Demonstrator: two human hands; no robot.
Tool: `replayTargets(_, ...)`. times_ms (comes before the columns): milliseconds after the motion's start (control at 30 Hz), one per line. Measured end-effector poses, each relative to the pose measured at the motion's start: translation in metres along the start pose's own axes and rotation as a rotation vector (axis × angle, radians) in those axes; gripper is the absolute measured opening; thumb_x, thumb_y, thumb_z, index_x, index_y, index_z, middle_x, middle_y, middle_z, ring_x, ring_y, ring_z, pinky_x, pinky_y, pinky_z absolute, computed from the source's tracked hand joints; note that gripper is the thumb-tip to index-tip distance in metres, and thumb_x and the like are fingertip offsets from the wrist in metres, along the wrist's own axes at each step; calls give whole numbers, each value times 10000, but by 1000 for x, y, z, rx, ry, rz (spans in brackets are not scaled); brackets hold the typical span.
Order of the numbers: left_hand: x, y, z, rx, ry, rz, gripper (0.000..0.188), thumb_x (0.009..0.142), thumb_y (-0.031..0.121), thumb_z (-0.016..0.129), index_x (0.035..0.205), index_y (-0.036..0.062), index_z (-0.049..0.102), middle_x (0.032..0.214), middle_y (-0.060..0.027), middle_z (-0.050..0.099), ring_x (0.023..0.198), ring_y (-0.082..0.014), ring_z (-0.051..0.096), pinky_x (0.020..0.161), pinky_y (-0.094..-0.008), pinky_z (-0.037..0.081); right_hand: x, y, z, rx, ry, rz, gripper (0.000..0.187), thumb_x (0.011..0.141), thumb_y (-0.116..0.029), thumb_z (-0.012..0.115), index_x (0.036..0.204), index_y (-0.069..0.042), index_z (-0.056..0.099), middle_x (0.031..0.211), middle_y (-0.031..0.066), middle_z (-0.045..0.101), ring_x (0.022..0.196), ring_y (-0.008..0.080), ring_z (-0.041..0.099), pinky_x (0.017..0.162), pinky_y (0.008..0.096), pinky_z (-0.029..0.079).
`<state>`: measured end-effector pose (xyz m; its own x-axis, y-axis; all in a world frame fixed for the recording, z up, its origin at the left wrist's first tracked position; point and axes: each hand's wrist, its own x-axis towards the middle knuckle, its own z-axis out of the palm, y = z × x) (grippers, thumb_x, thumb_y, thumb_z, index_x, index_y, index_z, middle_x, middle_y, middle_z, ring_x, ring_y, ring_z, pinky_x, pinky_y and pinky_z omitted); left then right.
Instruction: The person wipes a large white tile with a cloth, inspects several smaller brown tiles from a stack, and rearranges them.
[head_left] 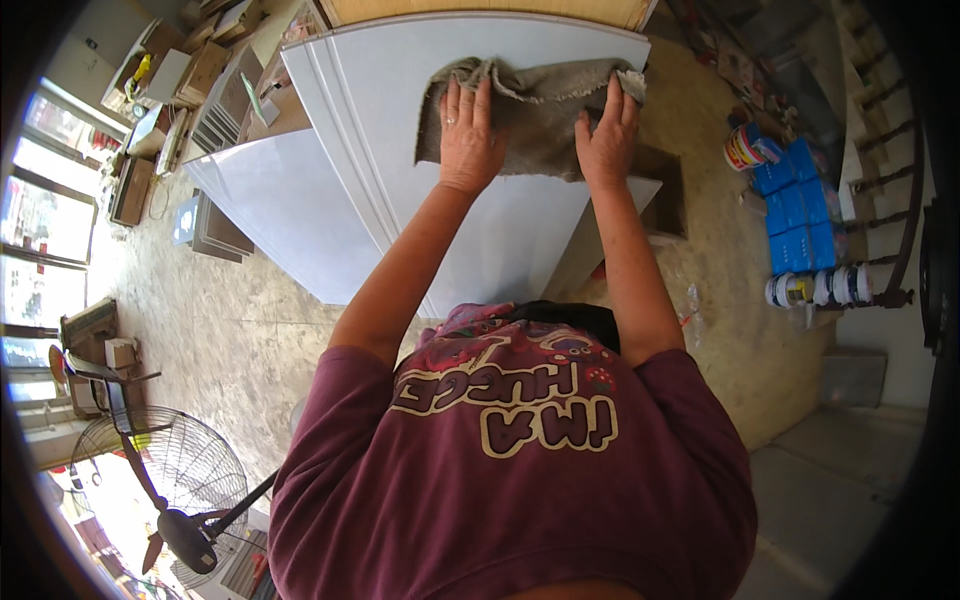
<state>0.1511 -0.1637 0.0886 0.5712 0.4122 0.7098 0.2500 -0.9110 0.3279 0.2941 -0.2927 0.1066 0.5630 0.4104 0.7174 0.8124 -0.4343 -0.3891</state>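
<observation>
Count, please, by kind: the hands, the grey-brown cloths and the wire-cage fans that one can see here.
Hands: 2, the left hand and right hand
Grey-brown cloth: 1, under both hands
Wire-cage fan: 1
Total: 4

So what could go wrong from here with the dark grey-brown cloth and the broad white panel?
The dark grey-brown cloth is bunched along its far edge, so it might fold further under the left hand.

The right hand is close to the right edge of the broad white panel, so it could slip off there.

The ring on the left hand might scratch the panel if the cloth shifts.
</observation>
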Motion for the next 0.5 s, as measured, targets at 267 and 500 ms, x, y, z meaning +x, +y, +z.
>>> replayTargets(267, -53, 1, 15, -4, -169, -86, 756, 723, 152, 650, 1356, 45, 251, 1339, -204, 309, 1281, -390, 226, 1043, -456, 233, -46, 7, 3, 44, -141, 123, 664, 745, -125, 593, 1334, -57, 293, 1234, 199, 386, 1151, 364, 375, 973, 408, 334)
replayTargets(500, -29, -29, -13, -15, 21, -137, 793, 715, 154, 655, 1361, 18, 214, 1304, -224, 346, 1231, -451, 269, 1012, -454, 285, -34, -20, -2, 54, -170, 27, 635, 761, -122, 578, 1331, -75, 301, 1232, 186, 406, 1145, 355, 386, 961, 405, 349)
